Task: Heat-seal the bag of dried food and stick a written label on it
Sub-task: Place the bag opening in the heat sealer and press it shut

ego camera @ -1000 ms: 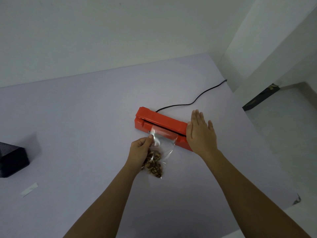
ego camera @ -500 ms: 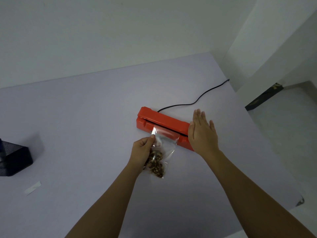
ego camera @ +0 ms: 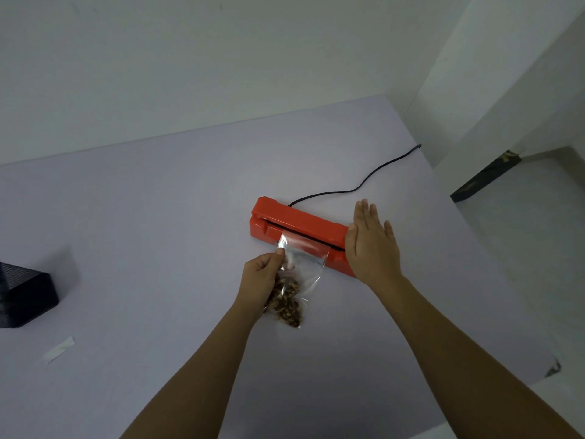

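The left grip (ego camera: pixel 261 275) pinches the clear bag (ego camera: pixel 305 264) by its left edge, thumb on top, just short of the red heat sealer (ego camera: pixel 300 221). From there it can hold the film flat and the mouth straight in the slot, clear of the hot bar. The bag's open end lies under the sealer's arm, just beyond this grip. The dried food (ego camera: pixel 286 301) sits in the bottom of the bag beside the wrist, away from the seam line, probably so no crumbs get into the weld.

The right grip (ego camera: pixel 370 245) is flat, fingers straight and together, and holds nothing. It lies on the sealer's end just right of the bag and reads as pressing the arm down to make the seal. I cannot tell whether the arm is fully closed.

Sealing looks under way; labelling is not yet begun. A white paper strip (ego camera: pixel 58 350), likely the label, lies on the counter (ego camera: pixel 158 217) far left of the left grip, near a black box (ego camera: pixel 25 299). The sealer's cord (ego camera: pixel 357 185) runs off beyond the right grip.
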